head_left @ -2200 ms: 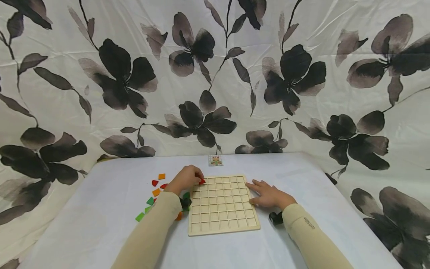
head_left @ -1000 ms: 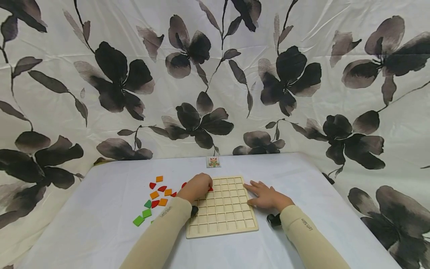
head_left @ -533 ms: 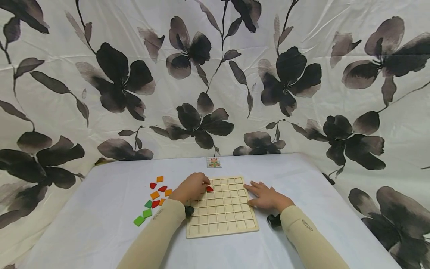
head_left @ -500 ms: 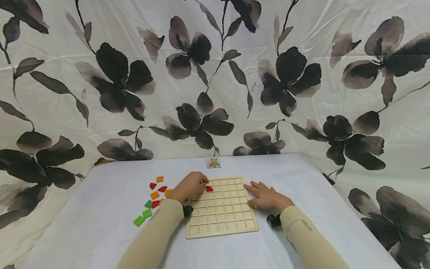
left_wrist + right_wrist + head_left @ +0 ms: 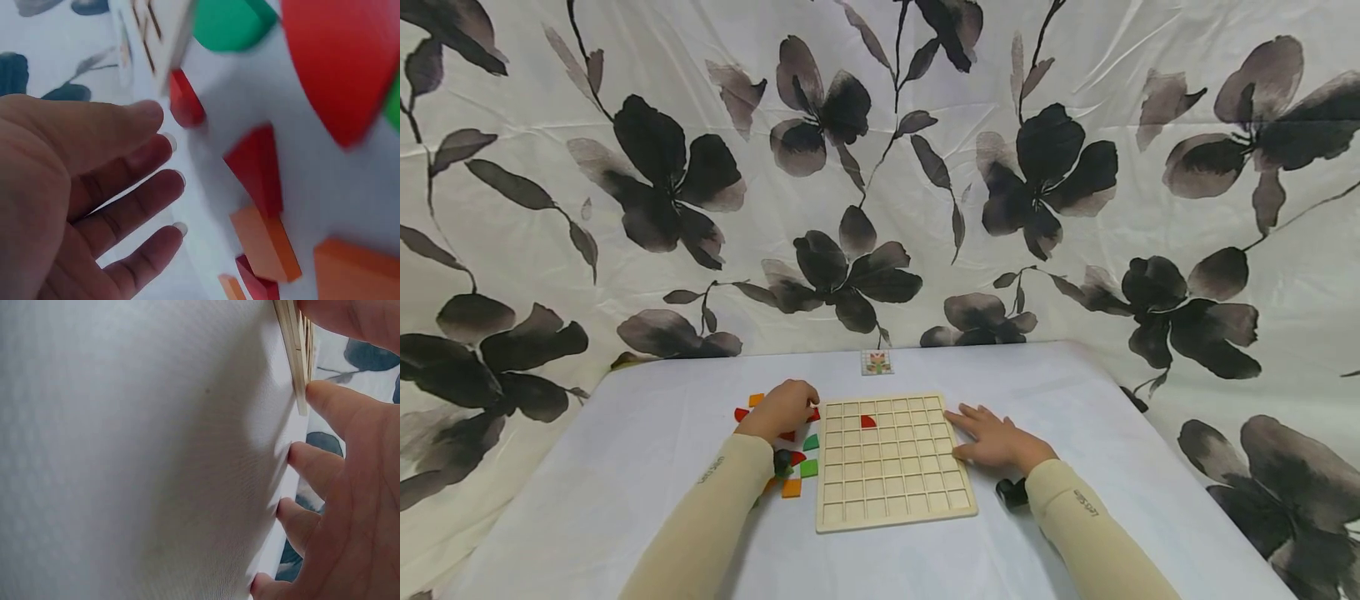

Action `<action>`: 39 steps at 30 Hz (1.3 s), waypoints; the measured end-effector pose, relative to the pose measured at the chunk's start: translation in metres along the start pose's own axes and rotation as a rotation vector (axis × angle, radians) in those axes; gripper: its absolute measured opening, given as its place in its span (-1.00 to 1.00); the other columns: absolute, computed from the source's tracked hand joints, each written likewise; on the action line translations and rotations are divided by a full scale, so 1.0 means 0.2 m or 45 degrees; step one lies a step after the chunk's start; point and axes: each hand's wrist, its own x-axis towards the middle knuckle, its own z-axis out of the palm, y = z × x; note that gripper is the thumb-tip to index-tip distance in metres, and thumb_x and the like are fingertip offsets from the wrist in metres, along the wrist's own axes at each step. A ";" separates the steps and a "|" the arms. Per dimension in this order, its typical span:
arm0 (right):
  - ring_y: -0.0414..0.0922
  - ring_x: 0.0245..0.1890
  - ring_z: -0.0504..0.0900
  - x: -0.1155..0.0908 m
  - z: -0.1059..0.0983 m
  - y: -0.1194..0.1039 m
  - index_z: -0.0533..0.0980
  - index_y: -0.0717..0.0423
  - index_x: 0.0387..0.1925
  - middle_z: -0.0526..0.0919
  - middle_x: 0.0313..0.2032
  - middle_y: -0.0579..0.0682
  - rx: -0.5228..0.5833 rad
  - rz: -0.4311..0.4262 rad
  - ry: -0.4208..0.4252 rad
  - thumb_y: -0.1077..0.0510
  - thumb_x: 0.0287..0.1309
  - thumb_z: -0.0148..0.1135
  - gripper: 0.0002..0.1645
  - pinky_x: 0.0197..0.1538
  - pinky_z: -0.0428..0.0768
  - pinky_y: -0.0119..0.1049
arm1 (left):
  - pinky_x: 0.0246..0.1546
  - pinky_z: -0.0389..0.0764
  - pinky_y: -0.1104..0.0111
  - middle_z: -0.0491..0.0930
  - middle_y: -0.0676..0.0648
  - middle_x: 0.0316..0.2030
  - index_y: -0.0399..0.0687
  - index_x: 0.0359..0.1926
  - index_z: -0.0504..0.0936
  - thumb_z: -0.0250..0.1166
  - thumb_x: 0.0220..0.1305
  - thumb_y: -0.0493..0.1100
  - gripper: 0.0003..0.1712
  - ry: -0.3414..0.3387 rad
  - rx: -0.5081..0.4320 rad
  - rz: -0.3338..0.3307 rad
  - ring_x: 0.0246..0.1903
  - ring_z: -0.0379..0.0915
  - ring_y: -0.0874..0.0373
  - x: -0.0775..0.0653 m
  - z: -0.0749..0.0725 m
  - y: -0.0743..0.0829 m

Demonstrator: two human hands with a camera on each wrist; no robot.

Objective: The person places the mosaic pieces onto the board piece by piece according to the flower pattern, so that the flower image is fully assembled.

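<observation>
A pale wooden grid board [image 5: 895, 475] lies on the white table, with one red quarter-round tile [image 5: 868, 422] in a cell of its upper left part. Beyond the board's left edge, my left hand [image 5: 781, 408] hovers over loose tiles. In the left wrist view its fingers are loosely bent with nothing between them, the thumb close to a small red tile [image 5: 186, 103]. My right hand [image 5: 996, 436] rests at the board's right edge with fingers spread; in the right wrist view a fingertip touches the wooden rim [image 5: 299, 369].
Left of the board lie several red, orange and green tiles, among them an orange square [image 5: 792, 488], a light green square [image 5: 808, 468] and a green quarter-round [image 5: 811, 442]. The sleeve covers others. A small patterned card [image 5: 877, 362] lies at the table's back edge.
My left hand brought the red quarter-round tile onto the board, let go of it there, and moved left to the loose tiles. The right hand stays at the board's edge.
</observation>
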 end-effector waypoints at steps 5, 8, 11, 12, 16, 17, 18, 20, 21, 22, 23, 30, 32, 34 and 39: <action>0.21 0.51 -0.06 -0.01 0.00 -0.01 0.12 -0.21 0.47 0.05 0.51 0.04 0.010 0.002 -0.013 -0.20 0.21 0.09 -0.18 0.37 -0.10 0.40 | 0.12 0.49 0.05 0.60 -0.14 -0.02 -0.18 0.18 0.55 0.16 0.34 -0.19 -0.59 -0.050 0.061 -0.001 -0.16 0.43 0.05 0.00 0.01 -0.02; 0.20 0.51 -0.07 -0.01 -0.01 -0.01 0.12 -0.22 0.47 0.05 0.51 0.03 0.014 0.007 -0.016 -0.21 0.21 0.09 -0.18 0.37 -0.11 0.39 | 0.12 0.49 0.07 0.58 -0.14 0.00 -0.20 0.13 0.58 0.19 0.31 -0.18 -0.61 -0.067 0.083 0.023 -0.16 0.40 0.04 0.00 0.02 -0.02; 0.20 0.51 -0.07 0.00 -0.01 -0.01 0.12 -0.23 0.47 0.05 0.51 0.03 0.015 0.007 -0.010 -0.21 0.21 0.09 -0.18 0.37 -0.11 0.40 | 0.09 0.51 0.12 0.57 -0.13 -0.05 -0.18 0.06 0.62 0.23 0.29 -0.19 -0.67 -0.053 0.082 0.033 -0.17 0.39 0.04 0.00 0.02 -0.02; 0.20 0.51 -0.06 0.00 -0.01 -0.01 0.13 -0.23 0.47 0.05 0.51 0.04 0.013 0.003 -0.006 -0.21 0.21 0.09 -0.18 0.36 -0.11 0.40 | 0.07 0.51 0.13 0.57 -0.12 -0.10 -0.16 0.02 0.62 0.23 0.29 -0.21 -0.70 -0.042 0.078 0.037 -0.19 0.38 0.05 0.00 0.03 -0.02; 0.20 0.51 -0.06 0.00 -0.01 -0.01 0.13 -0.24 0.47 0.05 0.51 0.02 -0.001 0.000 0.002 -0.22 0.21 0.09 -0.18 0.36 -0.09 0.40 | -0.19 0.54 0.24 0.54 -0.06 -0.27 -0.09 -0.11 0.61 0.26 0.23 -0.28 -0.81 -0.008 -0.027 0.049 -0.32 0.41 0.09 0.00 0.03 -0.02; 0.20 0.51 -0.06 0.00 -0.01 -0.01 0.13 -0.23 0.47 0.05 0.51 0.02 -0.001 0.000 0.003 -0.22 0.21 0.09 -0.18 0.36 -0.09 0.40 | -0.26 0.53 0.27 0.53 -0.05 -0.30 -0.06 -0.14 0.60 0.26 0.22 -0.30 -0.82 -0.002 -0.057 0.049 -0.36 0.41 0.10 -0.01 0.03 -0.01; 0.20 0.51 -0.06 0.00 -0.01 -0.01 0.13 -0.23 0.47 0.05 0.51 0.03 -0.003 -0.001 0.004 -0.21 0.21 0.09 -0.18 0.36 -0.09 0.40 | -0.34 0.51 0.30 0.53 -0.05 -0.33 -0.05 -0.17 0.59 0.26 0.21 -0.31 -0.83 -0.001 -0.089 0.045 -0.39 0.41 0.10 -0.01 0.02 -0.01; 0.19 0.51 -0.06 0.00 -0.01 -0.01 0.13 -0.24 0.47 0.05 0.51 0.02 -0.005 0.001 0.004 -0.22 0.21 0.09 -0.18 0.37 -0.10 0.39 | -0.44 0.48 0.34 0.53 -0.05 -0.35 -0.03 -0.20 0.58 0.26 0.20 -0.32 -0.84 0.003 -0.135 0.037 -0.44 0.42 0.10 -0.01 0.02 -0.01; 0.19 0.51 -0.06 0.00 -0.01 -0.01 0.12 -0.24 0.47 0.05 0.51 0.02 -0.006 0.003 0.003 -0.22 0.21 0.08 -0.18 0.37 -0.10 0.39 | -0.46 0.47 0.35 0.53 -0.04 -0.35 -0.02 -0.21 0.58 0.27 0.20 -0.32 -0.85 0.010 -0.143 0.033 -0.45 0.41 0.11 -0.02 0.01 -0.01; 0.20 0.51 -0.06 -0.01 -0.02 -0.02 0.13 -0.23 0.47 0.05 0.51 0.03 -0.003 0.000 0.005 -0.21 0.21 0.09 -0.18 0.37 -0.11 0.40 | -0.46 0.47 0.36 0.53 -0.04 -0.36 -0.01 -0.22 0.59 0.27 0.21 -0.31 -0.86 0.015 -0.160 0.020 -0.44 0.41 0.11 -0.02 0.01 -0.01; 0.20 0.51 -0.06 -0.01 -0.02 -0.02 0.13 -0.22 0.47 0.05 0.51 0.04 0.000 0.000 0.005 -0.21 0.21 0.09 -0.18 0.37 -0.11 0.40 | -0.44 0.47 0.37 0.53 -0.04 -0.36 0.00 -0.22 0.60 0.27 0.21 -0.30 -0.87 0.023 -0.167 0.011 -0.42 0.40 0.11 -0.02 0.00 0.00; 0.22 0.50 -0.06 -0.04 -0.04 -0.03 0.13 -0.19 0.47 0.05 0.50 0.07 0.009 0.000 0.004 -0.19 0.23 0.09 -0.19 0.36 -0.11 0.41 | -0.25 0.52 0.28 0.59 -0.01 -0.37 -0.01 -0.24 0.65 0.24 0.24 -0.28 -0.89 0.077 -0.185 0.067 -0.36 0.43 0.12 0.00 -0.03 0.09; 0.23 0.50 -0.06 -0.04 -0.04 -0.03 0.14 -0.17 0.47 0.05 0.50 0.08 0.015 -0.002 -0.002 -0.18 0.23 0.09 -0.19 0.36 -0.10 0.41 | -0.22 0.53 0.27 0.60 0.00 -0.38 -0.02 -0.25 0.66 0.24 0.25 -0.29 -0.88 0.095 -0.184 0.116 -0.36 0.44 0.14 0.02 -0.02 0.13; 0.23 0.50 -0.07 -0.05 -0.04 -0.03 0.13 -0.17 0.47 0.04 0.50 0.09 0.023 0.000 -0.011 -0.18 0.23 0.09 -0.19 0.36 -0.11 0.41 | -0.23 0.53 0.27 0.60 0.01 -0.39 -0.01 -0.26 0.67 0.23 0.25 -0.30 -0.87 0.107 -0.194 0.163 -0.37 0.44 0.16 0.03 0.01 0.16; 0.23 0.51 -0.08 -0.03 -0.03 -0.02 0.12 -0.20 0.47 0.02 0.51 0.07 0.023 0.000 -0.025 -0.18 0.24 0.09 -0.19 0.36 -0.12 0.40 | -0.26 0.50 0.30 0.59 0.03 -0.39 -0.04 -0.25 0.69 0.23 0.22 -0.32 -0.85 0.093 -0.256 0.237 -0.38 0.42 0.18 0.04 0.06 0.25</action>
